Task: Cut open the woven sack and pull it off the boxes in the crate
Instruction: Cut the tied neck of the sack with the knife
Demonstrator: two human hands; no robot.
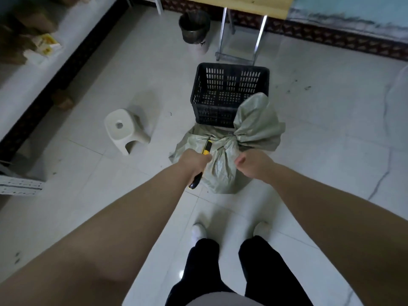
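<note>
Woven sack (220,173) stands on the floor, touching the black crate's (229,93) near side, with its tied neck just beyond both hands. The left hand (194,160) is clamped on a utility knife (206,148) whose long axis points at that neck. The right hand (251,163) is curled against the fabric; whether it grips is unclear.

This looks like a plain storeroom or back room. It has glossy white floor tiles (110,195), dark patterned skirting (331,38), cardboard boxes (33,21) on a side ledge (72,29), a black plastic crate (229,93), a waste bin (195,29), a low plastic stool (123,129) and a wooden bench (242,5) on metal legs.
</note>
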